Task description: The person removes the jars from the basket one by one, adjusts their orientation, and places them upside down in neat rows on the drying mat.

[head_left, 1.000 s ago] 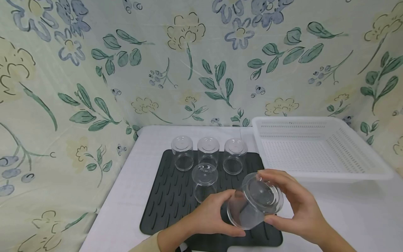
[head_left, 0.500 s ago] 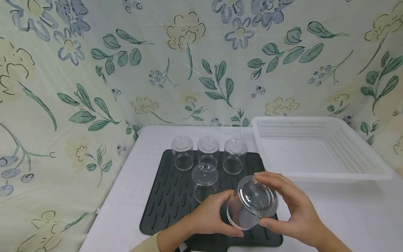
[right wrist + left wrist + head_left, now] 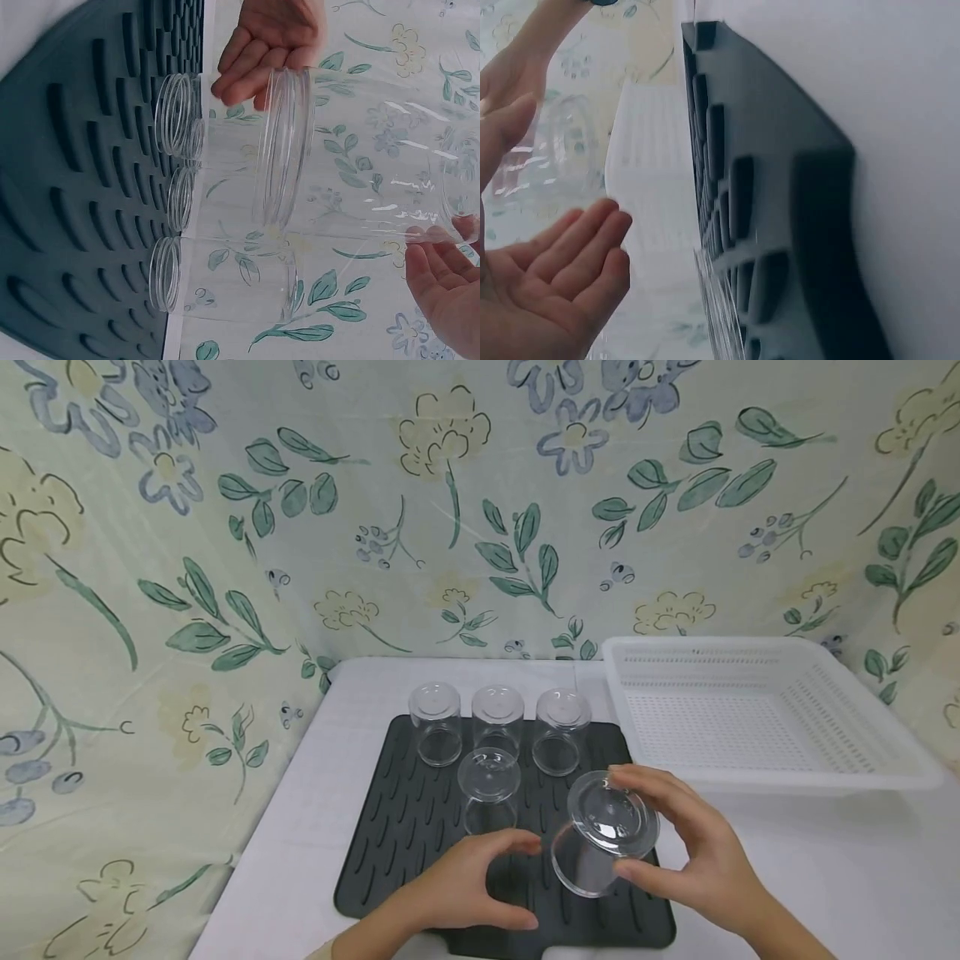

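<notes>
My right hand [image 3: 693,864] grips a clear glass jar [image 3: 611,818] by its base end, thumb and fingers on opposite sides. Tilted and upside down, the jar [image 3: 352,169] hangs above the dark ribbed drying mat [image 3: 397,835], its rim apart from the mat in the right wrist view. Left of it, my left hand [image 3: 465,885] holds nothing, its thumb and fingers spread wide. In the left wrist view the left hand's fingers [image 3: 585,262] look relaxed. Behind the hands another inverted jar [image 3: 489,785] stands on the mat.
Three more upturned jars stand in a row at the mat's back, including a left one [image 3: 436,722] and a right one [image 3: 558,731]. A white perforated plastic basket [image 3: 772,777] sits right of the mat on the white-covered table [image 3: 795,852]. Floral cloth [image 3: 450,527] hangs behind.
My left hand has let go of the jar and drawn back to the left. My right hand still holds the jar, now slightly higher and more clear of the left hand.
</notes>
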